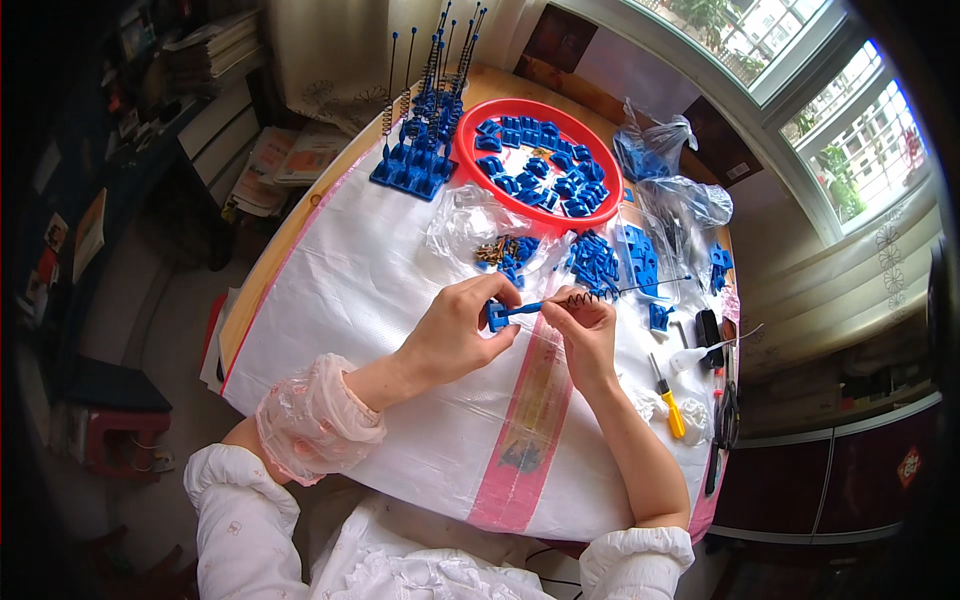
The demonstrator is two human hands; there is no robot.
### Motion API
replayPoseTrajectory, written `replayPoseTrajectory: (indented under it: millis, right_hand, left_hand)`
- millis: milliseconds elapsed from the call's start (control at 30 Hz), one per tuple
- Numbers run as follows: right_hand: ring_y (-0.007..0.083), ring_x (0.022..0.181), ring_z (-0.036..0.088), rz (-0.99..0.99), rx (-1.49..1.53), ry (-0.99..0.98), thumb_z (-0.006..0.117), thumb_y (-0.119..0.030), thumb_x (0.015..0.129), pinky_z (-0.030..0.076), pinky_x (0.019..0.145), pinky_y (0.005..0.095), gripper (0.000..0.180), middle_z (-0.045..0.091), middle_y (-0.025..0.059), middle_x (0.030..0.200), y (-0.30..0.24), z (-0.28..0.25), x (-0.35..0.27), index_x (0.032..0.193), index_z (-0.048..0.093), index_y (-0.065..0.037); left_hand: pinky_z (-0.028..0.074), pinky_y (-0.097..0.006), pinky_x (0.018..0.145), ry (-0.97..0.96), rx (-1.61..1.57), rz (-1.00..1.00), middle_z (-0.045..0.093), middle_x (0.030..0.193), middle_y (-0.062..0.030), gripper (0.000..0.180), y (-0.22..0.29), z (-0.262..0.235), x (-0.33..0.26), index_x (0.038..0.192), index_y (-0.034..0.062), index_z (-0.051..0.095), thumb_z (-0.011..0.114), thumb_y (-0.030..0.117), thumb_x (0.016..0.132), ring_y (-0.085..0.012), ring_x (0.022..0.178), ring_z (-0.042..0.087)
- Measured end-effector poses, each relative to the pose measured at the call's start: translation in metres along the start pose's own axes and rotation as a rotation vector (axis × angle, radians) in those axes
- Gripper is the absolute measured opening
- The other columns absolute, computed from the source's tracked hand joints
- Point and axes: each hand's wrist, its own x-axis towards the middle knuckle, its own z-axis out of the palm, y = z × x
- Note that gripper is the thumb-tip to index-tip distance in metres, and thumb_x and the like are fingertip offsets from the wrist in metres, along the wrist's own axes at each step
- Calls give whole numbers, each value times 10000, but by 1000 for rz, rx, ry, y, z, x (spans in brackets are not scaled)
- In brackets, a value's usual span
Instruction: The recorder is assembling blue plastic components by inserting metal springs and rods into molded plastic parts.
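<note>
- Block [496, 316] sits pinched in the nearly closed left hand [470, 322], seemingly for steadiness.
- Right hand [587, 330], equally closed, pinches a coiled rod [602, 295], apparently for alignment.

Barred window [850, 140] lighting room from your upper right, green leaves [838, 185] showing outside. Pale curtain [325, 50] hanging ahead to your left, second curtain [830, 290] hanging below window. Wooden table [259, 290] filling space before you. Red stool [120, 425] standing on grey floor [178, 350], left; dark red cabinet [775, 485] standing right.
</note>
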Motion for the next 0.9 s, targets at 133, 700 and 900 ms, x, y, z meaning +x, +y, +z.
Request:
replayPoseTrajectory:
  millis: [133,700,900]
  right_hand:
    - [52,741,563,-34,-13,-24,728,-11,843,427,682,213,27,636,-13,791,1,-2,-2,862,718,5]
    - [63,770,568,-112,-54,-58,681,33,881,448,705,211,116,637,-12,834,-7,4,-4,986,730,33]
    - [65,752,555,-160,-116,-52,681,51,872,443,688,225,132,633,2,816,-9,6,-4,992,732,33]
  left_hand:
    - [463,-220,594,-97,-69,-134,660,786,-17,115,4,-1,1,911,16,658,706,101,850,-76,671,589]
    - [395,-165,542,-151,-522,-316,639,752,44,137,-21,5,2,943,57,716,683,187,914,6,617,506]
    - [382,-156,525,-94,-468,-260,626,746,55,152,-17,8,1,971,43,716,689,181,914,19,609,487]
